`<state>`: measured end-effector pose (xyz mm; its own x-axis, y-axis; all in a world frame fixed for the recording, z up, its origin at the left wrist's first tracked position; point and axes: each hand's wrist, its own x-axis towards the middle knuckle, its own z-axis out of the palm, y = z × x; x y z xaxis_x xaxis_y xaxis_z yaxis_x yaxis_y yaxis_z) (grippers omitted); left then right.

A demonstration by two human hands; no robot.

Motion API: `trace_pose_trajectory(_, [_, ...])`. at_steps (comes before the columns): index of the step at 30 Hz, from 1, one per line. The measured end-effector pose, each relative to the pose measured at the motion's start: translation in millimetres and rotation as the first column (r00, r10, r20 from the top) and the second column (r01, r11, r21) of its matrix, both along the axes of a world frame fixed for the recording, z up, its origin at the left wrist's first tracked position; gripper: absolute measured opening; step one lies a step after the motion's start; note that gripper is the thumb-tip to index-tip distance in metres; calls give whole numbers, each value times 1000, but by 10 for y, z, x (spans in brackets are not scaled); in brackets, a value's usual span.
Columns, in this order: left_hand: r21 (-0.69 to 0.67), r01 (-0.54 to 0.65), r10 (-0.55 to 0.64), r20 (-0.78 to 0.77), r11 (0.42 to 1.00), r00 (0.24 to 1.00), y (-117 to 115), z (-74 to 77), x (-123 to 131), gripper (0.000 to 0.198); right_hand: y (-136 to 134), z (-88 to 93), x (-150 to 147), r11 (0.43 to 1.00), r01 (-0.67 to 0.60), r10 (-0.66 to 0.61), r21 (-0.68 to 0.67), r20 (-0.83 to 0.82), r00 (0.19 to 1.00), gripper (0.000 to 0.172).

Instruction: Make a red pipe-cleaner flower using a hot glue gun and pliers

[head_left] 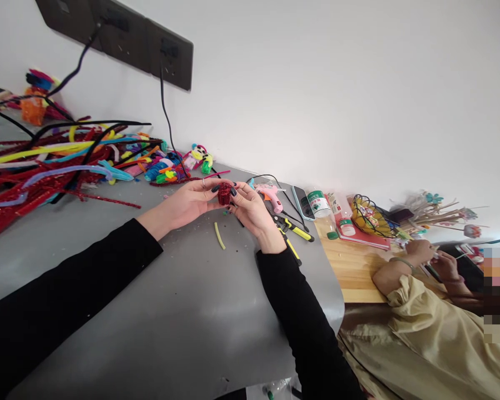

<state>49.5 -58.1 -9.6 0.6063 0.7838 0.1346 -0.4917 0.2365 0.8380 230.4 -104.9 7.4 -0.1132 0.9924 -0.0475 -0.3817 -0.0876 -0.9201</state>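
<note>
Between my two hands is a small roll of glittery red pipe cleaner (224,194), held up above the grey table mat (158,311). My left hand (189,203) pinches it from the left, thumb and fingers closed on its side. From the right, my right hand (252,208) grips the same roll with its thumb and fingertips. A short pale yellow-green pipe cleaner piece (219,236) lies on the mat just below. Beyond my right hand rest a pink glue gun (270,194) and yellow-and-black pliers (298,229).
Many coloured pipe cleaners (58,161) pile up at the left, beside small pipe cleaner figures (195,158) near the wall. A phone (303,203), a white-and-green container (318,204) and a wire basket (373,216) stand rightward. Another person's hands (425,253) work at the wooden table (354,272).
</note>
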Motion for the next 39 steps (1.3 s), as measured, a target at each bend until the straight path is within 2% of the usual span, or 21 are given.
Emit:
trace_pose_trajectory(7, [89,-29,37,-93,996,995,20,-18,-13,36,25,-43,8,997,-78,77,16,30,997,34])
trace_pose_trajectory(12, [74,-59,68,-117,996,991,-25,44,-6,35,36,-50,2,998,-69,68,16,19,997,35])
trace_pose_trajectory(15, [53,-164,170,-114,985,979,-47,64,23,35,52,-51,-9,999,-5,4,37,33,999,38])
trace_pose_trajectory(18, [106,-242,255,-132,965,958,-54,55,58,43,65,-61,-20,996,72,-75,61,54,996,37])
trace_pose_trajectory(21, [195,-294,329,-187,936,926,-51,29,87,50,69,-81,-35,993,86,-93,78,82,992,35])
trace_pose_trajectory(24, [196,-358,397,-217,913,892,-47,8,105,54,68,-100,-52,994,83,-90,70,113,989,36])
trace_pose_trajectory(29, [192,-379,418,-242,905,876,-46,22,100,58,68,-96,-59,993,76,-85,89,101,991,41])
trace_pose_trajectory(33, [180,-361,395,-218,915,892,-51,54,92,58,69,-80,-61,994,69,-78,88,101,992,41])
trace_pose_trajectory(39, [149,-365,389,-200,919,899,-53,66,96,58,83,-85,-69,983,167,-174,75,106,979,37])
